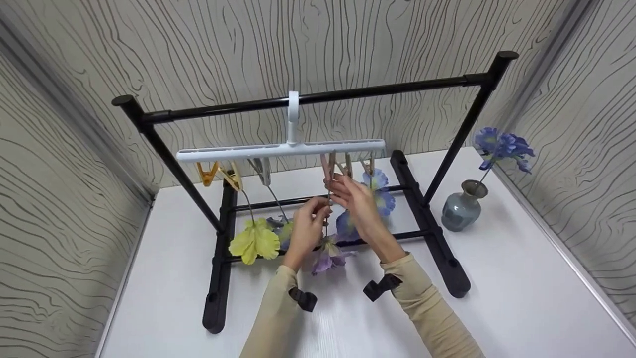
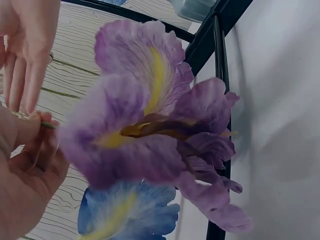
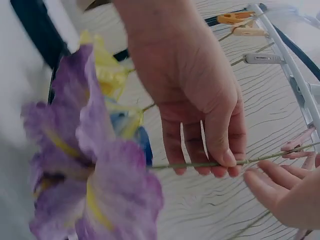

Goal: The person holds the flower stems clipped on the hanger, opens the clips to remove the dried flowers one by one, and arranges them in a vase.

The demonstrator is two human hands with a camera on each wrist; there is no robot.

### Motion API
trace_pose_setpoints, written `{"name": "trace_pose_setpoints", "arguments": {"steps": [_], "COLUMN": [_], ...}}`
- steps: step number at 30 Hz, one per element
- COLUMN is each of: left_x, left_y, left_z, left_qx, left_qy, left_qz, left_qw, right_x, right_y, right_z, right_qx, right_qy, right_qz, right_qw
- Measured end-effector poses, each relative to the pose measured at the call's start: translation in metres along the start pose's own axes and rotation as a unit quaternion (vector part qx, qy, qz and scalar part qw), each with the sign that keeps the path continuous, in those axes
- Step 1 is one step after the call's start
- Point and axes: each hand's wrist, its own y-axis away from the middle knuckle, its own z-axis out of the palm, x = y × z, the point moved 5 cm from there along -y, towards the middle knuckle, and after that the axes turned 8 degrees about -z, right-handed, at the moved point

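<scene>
An artificial purple iris (image 1: 330, 256) hangs head down below a white clip hanger (image 1: 283, 150). My left hand (image 1: 309, 223) pinches its thin green stem (image 3: 195, 165) between thumb and fingers. My right hand (image 1: 361, 204) is beside the stem's upper end, just below a pink clothespin (image 1: 326, 166), its fingers extended. In the right wrist view the stem runs up to the pink clothespin (image 3: 297, 142); whether the jaws grip it I cannot tell. The large purple petals (image 2: 135, 100) fill the left wrist view.
The hanger hooks over a black rack (image 1: 377, 90). A yellow flower (image 1: 254, 242) and blue flowers (image 1: 380, 191) hang to either side. An orange clothespin (image 1: 207, 174) is at the left end. A grey-blue vase (image 1: 461, 211) with a blue flower (image 1: 504, 149) stands right of the rack.
</scene>
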Motion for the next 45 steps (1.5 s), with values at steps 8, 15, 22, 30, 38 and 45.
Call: {"name": "trace_pose_setpoints", "arguments": {"steps": [8, 15, 22, 30, 38, 45], "left_x": [0.002, 0.005, 0.007, 0.01, 0.01, 0.01], "left_y": [0.002, 0.003, 0.005, 0.007, 0.006, 0.006], "left_z": [0.0, 0.002, 0.003, 0.003, 0.002, 0.001], "left_qx": [-0.002, -0.015, -0.015, -0.008, -0.001, -0.004], "left_qy": [0.001, 0.013, 0.006, -0.006, -0.005, 0.0], "left_qz": [0.003, -0.01, -0.009, -0.009, -0.018, -0.022], "left_qw": [1.0, 0.9998, 0.9998, 0.9999, 0.9998, 0.9997], "right_x": [0.022, 0.032, 0.027, 0.022, 0.017, 0.015], "right_y": [-0.02, -0.035, -0.043, -0.048, -0.053, -0.055], "right_z": [0.005, 0.002, 0.004, 0.01, 0.016, 0.02], "right_qx": [-0.083, -0.108, -0.117, -0.174, -0.213, -0.2], "right_qy": [-0.188, -0.324, -0.4, -0.446, -0.451, -0.455], "right_qz": [0.054, 0.037, 0.04, 0.042, 0.038, 0.057], "right_qw": [0.9772, 0.9391, 0.9083, 0.8769, 0.8659, 0.866]}}
